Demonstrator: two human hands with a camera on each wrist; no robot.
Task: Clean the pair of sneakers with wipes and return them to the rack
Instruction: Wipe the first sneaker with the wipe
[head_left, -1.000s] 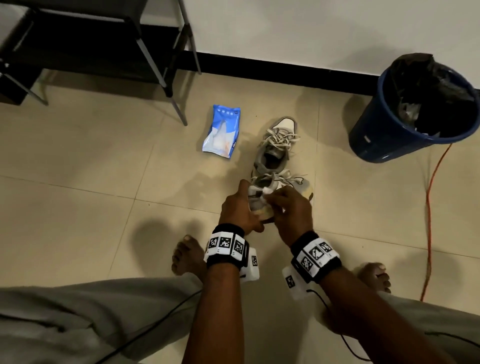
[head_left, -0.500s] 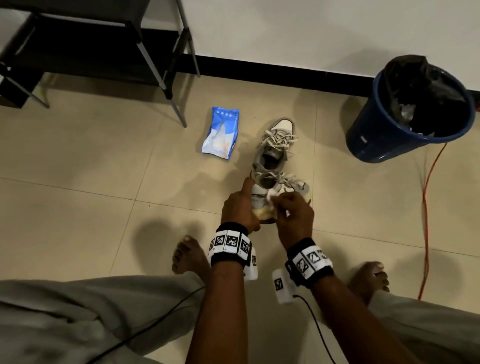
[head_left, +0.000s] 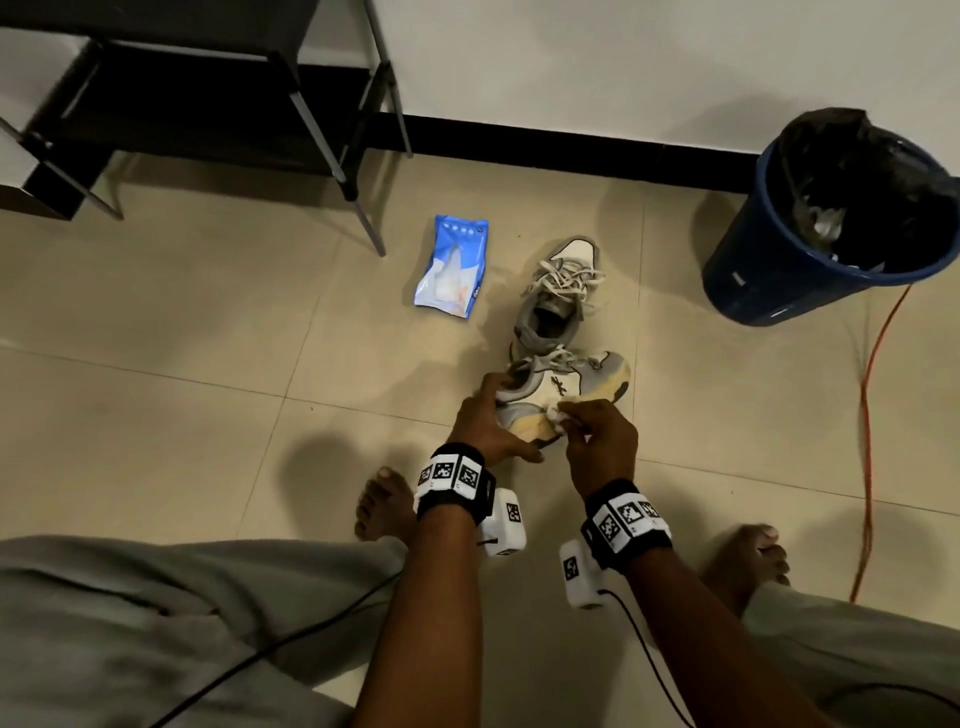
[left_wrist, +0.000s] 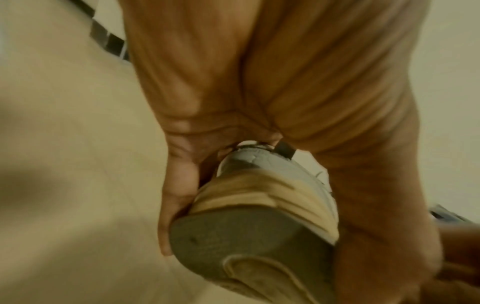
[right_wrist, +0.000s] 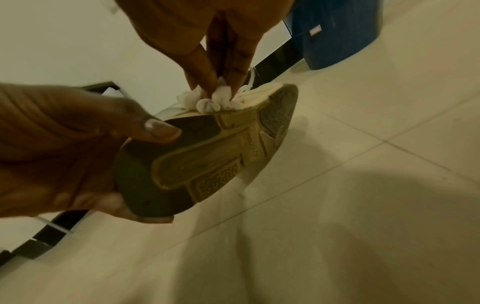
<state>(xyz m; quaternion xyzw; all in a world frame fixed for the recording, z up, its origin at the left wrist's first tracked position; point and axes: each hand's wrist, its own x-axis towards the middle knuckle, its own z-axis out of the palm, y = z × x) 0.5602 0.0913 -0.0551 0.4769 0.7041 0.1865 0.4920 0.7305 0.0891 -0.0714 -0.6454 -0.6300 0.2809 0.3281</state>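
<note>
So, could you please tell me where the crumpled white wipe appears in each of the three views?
Head: wipe at centre, pinched by the right hand against the held sneaker.
Left wrist: not in it.
Right wrist: upper centre, on the sneaker's side.
Shared landmark: the sneaker's yellowed midsole.

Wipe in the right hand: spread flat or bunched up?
Bunched. The wipe shows as a crumpled wad pinched by the right hand, pressed on the edge of the sneaker.

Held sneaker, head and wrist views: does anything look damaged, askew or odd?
Nothing broken shows. The held sneaker has a yellowed, discoloured midsole, where the right hand presses a crumpled wipe. The other sneaker lies on the floor with loose laces.
</note>
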